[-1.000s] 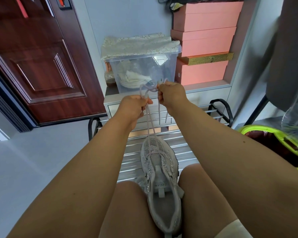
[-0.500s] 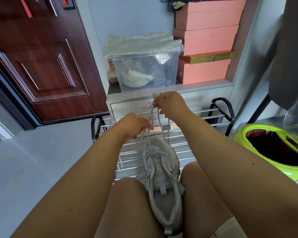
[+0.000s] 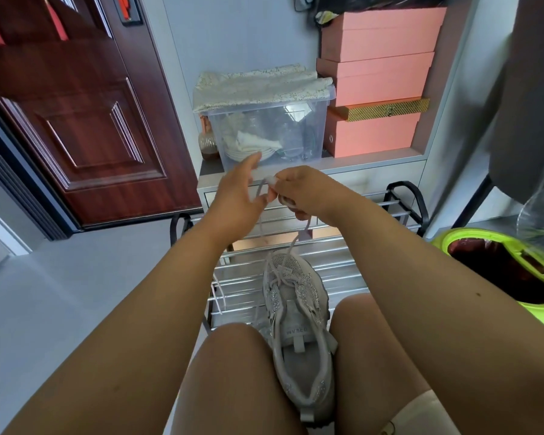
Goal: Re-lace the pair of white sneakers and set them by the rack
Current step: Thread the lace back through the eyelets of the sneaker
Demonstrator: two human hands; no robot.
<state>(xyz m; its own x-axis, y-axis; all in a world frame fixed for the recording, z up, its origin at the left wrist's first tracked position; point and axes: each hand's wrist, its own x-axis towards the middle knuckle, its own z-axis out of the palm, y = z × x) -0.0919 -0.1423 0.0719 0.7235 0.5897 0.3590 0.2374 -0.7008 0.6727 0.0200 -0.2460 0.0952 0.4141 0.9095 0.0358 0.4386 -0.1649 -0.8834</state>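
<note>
A white sneaker with glittery side panels is wedged toe-forward between my knees. Its white lace rises from the toe end up to my hands. My right hand pinches the bunched lace between fingers and thumb. My left hand is beside it with fingers spread and straight, its fingertips close to the lace loop. A second loose lace end hangs over the metal shoe rack below. The other sneaker is not in view.
A clear plastic bin and pink boxes sit on a grey cabinet behind the rack. A dark red door is at left. A green-rimmed bin stands at right. Grey floor lies to the left.
My left hand has let go of the lace and opened its fingers. Both hands came down from in front of the plastic bin, while my right hand kept its hold on the lace.
</note>
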